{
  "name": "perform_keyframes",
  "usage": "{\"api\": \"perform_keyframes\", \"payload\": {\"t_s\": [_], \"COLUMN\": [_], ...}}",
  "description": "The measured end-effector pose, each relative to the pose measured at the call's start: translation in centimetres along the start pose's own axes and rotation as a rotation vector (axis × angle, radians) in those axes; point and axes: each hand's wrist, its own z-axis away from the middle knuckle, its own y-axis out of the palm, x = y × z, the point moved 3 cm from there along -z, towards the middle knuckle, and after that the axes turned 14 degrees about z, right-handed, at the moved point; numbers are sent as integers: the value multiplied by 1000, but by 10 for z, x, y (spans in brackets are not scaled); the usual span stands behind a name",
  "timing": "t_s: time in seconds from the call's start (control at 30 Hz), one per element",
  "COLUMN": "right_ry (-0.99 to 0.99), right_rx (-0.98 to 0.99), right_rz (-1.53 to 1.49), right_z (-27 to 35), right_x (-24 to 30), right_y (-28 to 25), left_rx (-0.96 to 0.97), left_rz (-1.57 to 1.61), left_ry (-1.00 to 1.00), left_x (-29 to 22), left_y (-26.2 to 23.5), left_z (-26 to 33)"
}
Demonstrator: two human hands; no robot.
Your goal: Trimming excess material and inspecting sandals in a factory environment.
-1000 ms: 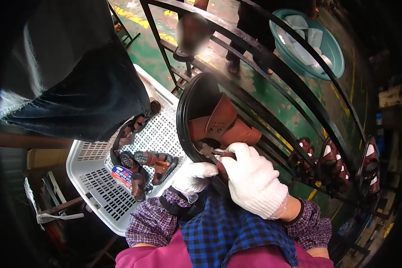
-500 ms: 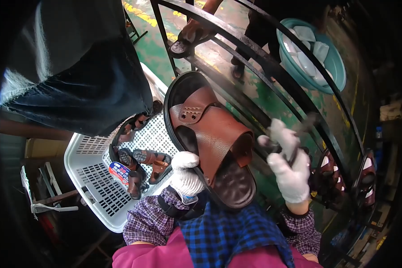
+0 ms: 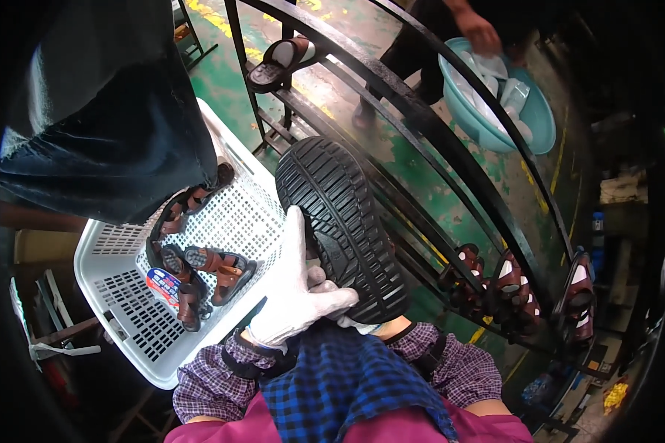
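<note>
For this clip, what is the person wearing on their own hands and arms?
The left hand wears a white fabric work glove. Little of the right hand shows, only a bit of white glove. Both forearms are in purple-and-white checked sleeves, each with a dark band near the wrist. A blue-and-black checked cloth covers the chest between them.
</note>
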Motion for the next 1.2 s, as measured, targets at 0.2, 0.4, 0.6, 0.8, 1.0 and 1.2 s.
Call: {"api": "perform_keyframes", "payload": {"t_s": [0.2, 0.4, 0.6, 0.8, 1.0, 1.2], "right_ry": [123, -415, -989, -743, -1006, -790], "right_rx": [-110, -972, -1542, -2025, -1486, -1578], "right_rz": [-177, 1073, 1781, 1929, 1746, 1860], "right_z": [8, 7, -114, -154, -117, -28], "right_x": [4, 68, 184, 314, 239, 176], "right_y": [-31, -76, -34, -57, -92, -130], "left_rx": [-27, -112, -632, -741, -947, -540], "left_rz": [-83, -616, -280, -458, -1138, -1920], "left_ry": [-33, 258, 275, 87, -132, -281], "left_x": [8, 12, 2, 36, 34, 9], "left_y": [-24, -93, -225, -370, -550, -614], "left_z": [-4, -5, 37, 12, -104, -313]}}
